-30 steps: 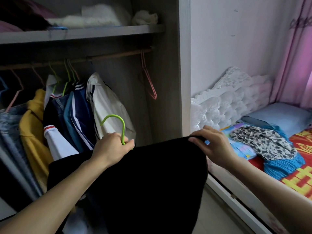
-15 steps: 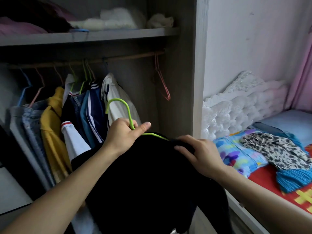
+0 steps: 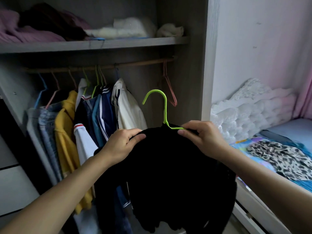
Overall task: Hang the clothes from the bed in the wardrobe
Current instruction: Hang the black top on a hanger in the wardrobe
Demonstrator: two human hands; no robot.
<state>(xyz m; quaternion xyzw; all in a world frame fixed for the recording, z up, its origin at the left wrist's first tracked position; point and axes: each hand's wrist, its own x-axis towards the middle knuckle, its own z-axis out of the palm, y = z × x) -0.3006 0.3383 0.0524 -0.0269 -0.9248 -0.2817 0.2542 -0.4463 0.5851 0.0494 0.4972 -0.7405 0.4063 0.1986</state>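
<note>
Your left hand (image 3: 121, 146) is off the hook (image 3: 154, 90) now and, like your right hand (image 3: 204, 137), pinches the top (image 3: 168, 166) on the hanger (image 3: 166, 112) below the rail (image 3: 138, 62); pull both shoulders snug, then lift.

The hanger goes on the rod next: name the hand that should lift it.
Probably the right hand: it pinches the bare wire of the green hanger beside its stem, while the left hand only grips the black garment.
</note>
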